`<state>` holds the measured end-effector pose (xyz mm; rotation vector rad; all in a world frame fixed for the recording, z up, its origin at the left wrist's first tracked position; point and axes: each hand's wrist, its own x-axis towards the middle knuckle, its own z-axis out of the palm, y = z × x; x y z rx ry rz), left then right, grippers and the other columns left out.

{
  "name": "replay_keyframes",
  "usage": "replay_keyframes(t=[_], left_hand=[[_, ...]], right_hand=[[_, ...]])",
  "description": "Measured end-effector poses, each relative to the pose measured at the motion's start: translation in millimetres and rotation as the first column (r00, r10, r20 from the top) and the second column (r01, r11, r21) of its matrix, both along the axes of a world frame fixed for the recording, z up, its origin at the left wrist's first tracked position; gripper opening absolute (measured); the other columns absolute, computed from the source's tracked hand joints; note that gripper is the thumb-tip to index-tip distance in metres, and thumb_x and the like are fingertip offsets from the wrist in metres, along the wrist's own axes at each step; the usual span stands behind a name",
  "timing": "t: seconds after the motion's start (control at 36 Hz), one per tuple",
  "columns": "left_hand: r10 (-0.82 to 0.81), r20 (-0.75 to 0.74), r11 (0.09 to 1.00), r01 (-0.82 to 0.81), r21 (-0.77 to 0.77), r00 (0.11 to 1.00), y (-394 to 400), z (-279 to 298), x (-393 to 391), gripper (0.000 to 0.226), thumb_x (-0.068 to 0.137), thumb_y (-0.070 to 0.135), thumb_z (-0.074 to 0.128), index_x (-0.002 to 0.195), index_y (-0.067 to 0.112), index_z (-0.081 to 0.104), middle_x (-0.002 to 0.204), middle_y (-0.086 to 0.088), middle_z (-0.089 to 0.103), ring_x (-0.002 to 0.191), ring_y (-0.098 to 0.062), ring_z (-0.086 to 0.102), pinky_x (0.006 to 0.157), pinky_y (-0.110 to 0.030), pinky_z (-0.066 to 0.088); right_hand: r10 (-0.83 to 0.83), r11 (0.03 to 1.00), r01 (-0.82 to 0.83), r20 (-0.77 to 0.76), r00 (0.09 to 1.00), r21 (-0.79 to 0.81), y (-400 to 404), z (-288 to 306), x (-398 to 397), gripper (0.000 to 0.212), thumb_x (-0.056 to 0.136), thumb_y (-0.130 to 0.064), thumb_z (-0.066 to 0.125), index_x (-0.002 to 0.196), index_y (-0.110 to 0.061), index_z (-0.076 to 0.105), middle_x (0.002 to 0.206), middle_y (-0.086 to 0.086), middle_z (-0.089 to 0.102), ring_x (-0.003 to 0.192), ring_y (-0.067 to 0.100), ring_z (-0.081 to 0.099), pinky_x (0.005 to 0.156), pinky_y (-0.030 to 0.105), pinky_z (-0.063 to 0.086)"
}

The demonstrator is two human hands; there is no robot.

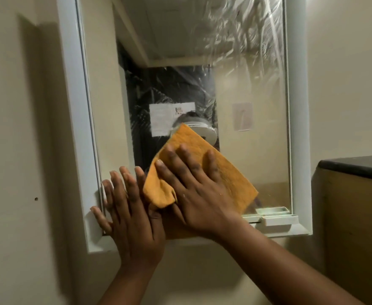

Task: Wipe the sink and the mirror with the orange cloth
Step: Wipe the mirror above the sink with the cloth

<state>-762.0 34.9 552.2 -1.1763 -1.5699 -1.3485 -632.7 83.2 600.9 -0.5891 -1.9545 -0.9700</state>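
Note:
A white-framed mirror (pixel 253 89) hangs on the cream wall, its glass streaked with wet smears near the top right. My right hand (pixel 194 194) lies flat with straight fingers on the orange cloth (pixel 229 172), pressing it against the lower middle of the glass. My left hand (pixel 130 216) rests flat on the mirror's lower left corner, fingers spread over glass and frame, just left of the cloth. The sink is out of view.
A small white tray (pixel 279 219) sits on the mirror's bottom ledge at the right. A wooden cabinet with a dark top (pixel 354 205) stands close on the right. Bare wall (pixel 22 150) fills the left side.

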Motion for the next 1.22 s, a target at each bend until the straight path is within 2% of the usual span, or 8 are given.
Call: replay_keyframes(t=[0.11,0.28,0.39,0.53,0.61,0.81,1.0,1.22], left_hand=[[0.027,0.000,1.000,-0.027,-0.007,1.000,0.7,0.5,1.0,0.067,0.096,0.050,0.011,0.148,0.009,0.016,0.157,-0.010,0.010,0.145,-0.027,0.007,0.114,-0.048,-0.004],[0.029,-0.009,0.999,-0.029,-0.024,1.000,0.4,1.1,2.5,0.068,0.095,0.052,0.010,0.149,0.012,0.007,0.157,-0.011,0.007,0.146,-0.027,0.004,0.114,-0.050,-0.004],[0.009,-0.077,0.999,-0.012,-0.043,0.997,-0.4,-0.6,5.3,0.065,0.096,0.049,0.011,0.150,0.013,0.002,0.157,-0.010,0.005,0.146,-0.027,0.002,0.114,-0.050,-0.008],[-0.025,-0.154,0.998,0.015,-0.064,0.988,1.1,-4.7,14.0,0.063,0.097,0.048,0.011,0.150,0.015,0.001,0.158,-0.001,-0.009,0.146,-0.022,-0.004,0.115,-0.047,-0.011],[-0.054,-0.169,0.997,0.043,-0.068,0.984,3.2,-5.1,20.5,0.063,0.097,0.048,0.010,0.150,0.016,-0.001,0.158,0.000,-0.013,0.146,-0.021,-0.006,0.115,-0.047,-0.010],[-0.117,-0.190,0.991,0.101,-0.092,0.975,9.2,-5.5,38.8,0.063,0.097,0.050,0.009,0.149,0.017,-0.005,0.158,-0.002,-0.011,0.146,-0.024,-0.004,0.115,-0.047,-0.011],[-0.170,-0.226,0.984,0.155,-0.085,0.959,13.7,-13.1,59.0,0.064,0.097,0.051,0.012,0.149,0.018,-0.004,0.158,-0.002,-0.010,0.146,-0.023,-0.002,0.114,-0.052,-0.004],[-0.211,-0.257,0.977,0.193,-0.094,0.943,17.2,-18.9,72.4,0.066,0.096,0.051,0.014,0.150,0.016,-0.003,0.158,-0.002,-0.009,0.147,-0.022,-0.002,0.114,-0.054,-0.001]], right_hand=[[0.061,0.997,-0.062,0.037,0.997,0.047,-1.2,29.5,-7.2,0.063,0.090,-0.045,0.032,0.146,-0.017,0.034,0.154,0.009,0.027,0.144,0.027,0.015,0.113,0.056,0.003],[0.064,0.995,-0.068,0.055,0.996,0.073,2.3,53.3,3.5,0.059,0.092,-0.044,0.031,0.145,-0.019,0.036,0.154,0.008,0.029,0.144,0.027,0.021,0.114,0.053,0.006],[0.011,1.000,-0.008,-0.091,0.996,0.028,6.4,57.0,26.4,0.060,0.094,-0.046,0.029,0.147,-0.018,0.032,0.155,0.008,0.026,0.144,0.028,0.019,0.115,0.050,0.007],[-0.069,0.996,0.051,-0.281,0.957,-0.070,16.2,48.0,64.5,0.063,0.095,-0.050,0.020,0.150,-0.020,0.021,0.158,0.007,0.016,0.145,0.024,0.007,0.116,0.047,0.001],[-0.083,0.994,0.052,-0.342,0.936,-0.098,19.1,42.8,78.8,0.064,0.093,-0.047,0.024,0.150,-0.017,0.020,0.158,0.010,0.014,0.145,0.025,0.005,0.115,0.048,-0.001],[-0.126,0.983,0.067,-0.362,0.924,-0.172,14.6,35.0,79.0,0.067,0.091,-0.044,0.027,0.150,-0.016,0.014,0.158,0.010,0.008,0.145,0.024,0.000,0.115,0.049,-0.001],[-0.185,0.958,0.120,-0.243,0.952,-0.259,8.9,-14.7,96.4,0.069,0.092,-0.047,0.028,0.151,-0.021,0.004,0.159,0.006,-0.003,0.146,0.025,-0.005,0.113,0.052,0.004],[-0.201,0.939,0.128,-0.207,0.957,-0.319,4.3,-33.7,100.3,0.069,0.092,-0.046,0.030,0.151,-0.020,0.005,0.159,0.008,-0.002,0.146,0.027,-0.005,0.112,0.050,0.003]])
